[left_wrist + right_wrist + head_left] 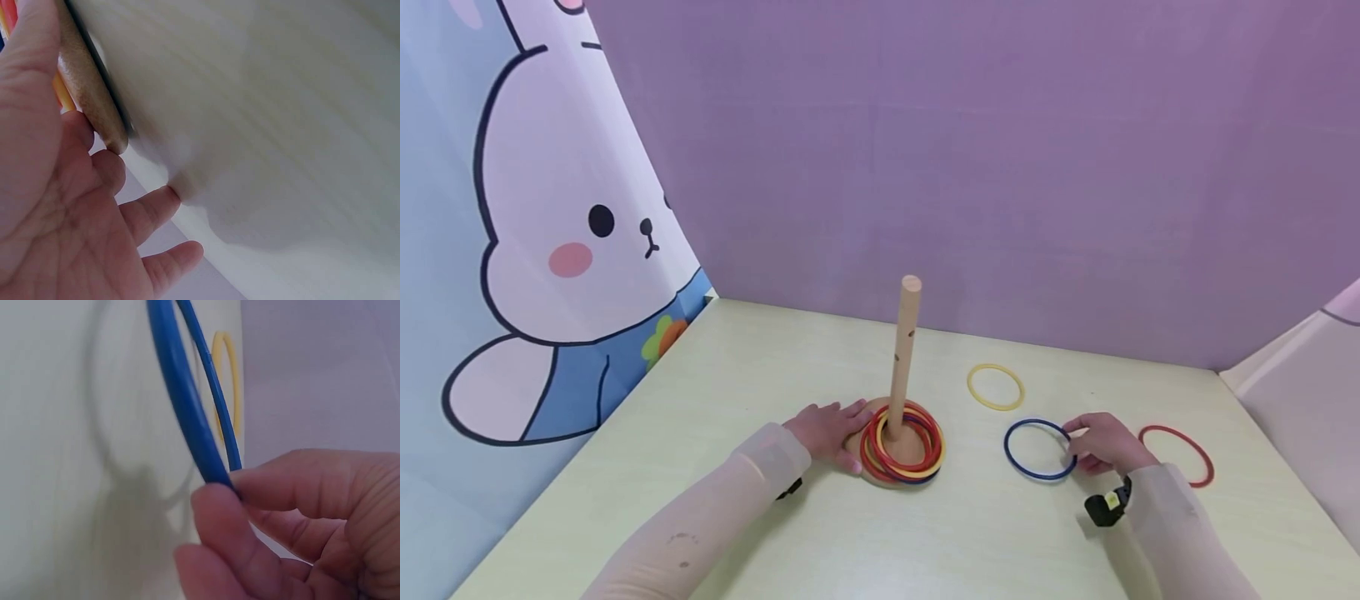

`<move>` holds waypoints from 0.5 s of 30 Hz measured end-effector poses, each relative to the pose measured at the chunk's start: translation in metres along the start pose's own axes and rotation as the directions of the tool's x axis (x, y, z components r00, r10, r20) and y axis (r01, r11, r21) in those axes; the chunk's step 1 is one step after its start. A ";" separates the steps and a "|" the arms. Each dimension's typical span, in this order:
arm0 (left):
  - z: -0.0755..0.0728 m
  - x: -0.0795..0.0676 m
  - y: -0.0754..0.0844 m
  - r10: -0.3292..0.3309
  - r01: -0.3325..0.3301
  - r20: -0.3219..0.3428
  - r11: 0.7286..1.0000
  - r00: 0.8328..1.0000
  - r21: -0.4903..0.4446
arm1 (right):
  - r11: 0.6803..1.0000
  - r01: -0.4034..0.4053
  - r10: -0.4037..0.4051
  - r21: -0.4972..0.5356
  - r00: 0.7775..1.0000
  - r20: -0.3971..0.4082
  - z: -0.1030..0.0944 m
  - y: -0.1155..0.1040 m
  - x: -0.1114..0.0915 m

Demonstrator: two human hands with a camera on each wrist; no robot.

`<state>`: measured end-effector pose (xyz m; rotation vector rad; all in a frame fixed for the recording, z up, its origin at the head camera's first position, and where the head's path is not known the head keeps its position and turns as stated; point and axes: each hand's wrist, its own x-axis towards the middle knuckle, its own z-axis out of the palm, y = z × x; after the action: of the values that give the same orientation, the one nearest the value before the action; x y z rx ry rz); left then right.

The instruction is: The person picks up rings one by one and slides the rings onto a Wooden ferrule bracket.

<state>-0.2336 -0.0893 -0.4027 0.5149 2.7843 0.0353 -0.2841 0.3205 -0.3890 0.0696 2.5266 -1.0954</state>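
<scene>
A wooden ring-toss stand (907, 350) with a round base and an upright peg stands on the table, with several red, yellow and blue rings (867, 454) lying stacked around the peg. My left hand (826, 433) rests at the left side of the base with its fingers spread. The left wrist view shows fingertips against the wooden base edge (94, 87). At the right, my right hand (1105, 442) pinches a blue ring (1009, 457) between thumb and fingers. In the right wrist view this ring stands off the table, its shadow falling beside it.
On the table (970, 542), a yellow ring (996, 407) lies behind the blue one. A red ring (1187, 439) lies to the right of my right hand, partly hidden by it. A purple backdrop (925, 167) rises behind the table, and a rabbit-print cloth (550, 208) hangs at the left.
</scene>
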 end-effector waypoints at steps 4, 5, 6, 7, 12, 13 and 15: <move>0.000 0.001 0.001 -0.003 0.003 -0.003 1.000 1.000 0.008 | 1.000 0.026 -0.026 0.012 1.000 0.010 -0.003 -0.005 -0.001; 0.000 0.002 0.001 -0.003 0.003 -0.004 1.000 1.000 0.008 | 0.999 0.031 -0.031 0.013 0.999 0.011 -0.004 -0.006 -0.001; 0.000 0.003 0.002 -0.004 0.004 -0.003 1.000 1.000 0.009 | 0.999 0.038 -0.038 0.014 0.999 0.014 -0.005 -0.008 -0.002; 0.000 0.003 0.002 -0.005 0.005 -0.004 1.000 1.000 0.011 | 0.999 0.047 -0.048 0.014 0.999 0.020 -0.006 -0.009 -0.003; -0.001 0.006 0.003 -0.011 0.011 0.001 1.000 1.000 0.006 | 0.995 0.096 -0.097 0.017 0.994 0.045 -0.012 -0.020 -0.006; -0.001 0.006 0.003 -0.012 0.012 0.001 1.000 1.000 0.004 | 0.994 0.107 -0.108 0.018 0.993 0.050 -0.013 -0.022 -0.007; -0.002 0.007 0.003 -0.013 0.013 0.001 1.000 1.000 0.002 | 0.991 0.133 -0.134 0.020 0.989 0.066 -0.016 -0.029 -0.009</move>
<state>-0.2393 -0.0842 -0.4028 0.4973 2.7863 0.0297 -0.2866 0.3129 -0.3555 -0.1314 2.4931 -1.1483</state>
